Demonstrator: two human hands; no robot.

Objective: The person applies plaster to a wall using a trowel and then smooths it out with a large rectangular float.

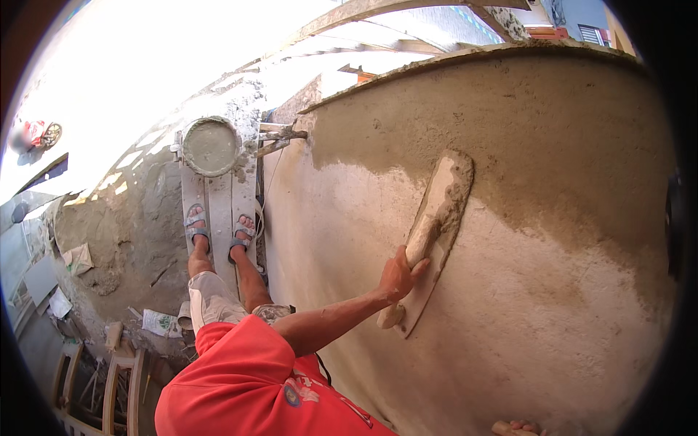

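Observation:
My left hand point(400, 275) reaches across to the wall, fingers wrapped round the wooden handle of a long plastering float point(449, 190). The float lies tilted against the wall point(349, 240), its upper end over the edge of the wet grey mortar point(538, 123). Mortar is smeared on the float's upper part. At the lower edge of the picture, my right hand point(525, 426) shows only in part, closed on a pale wooden handle; the rest of that tool is out of view. Below the mortar, the wall's surface is paler, with patchy damp borders.
My sandalled feet stand on narrow planks point(222, 200). On their far end sits a round bucket point(211, 174) of grey mortar. Rough poles point(282, 134) stick out beside it. Far below left are bags point(161, 323), a wooden frame point(120, 392) and a motorcycle point(49, 135).

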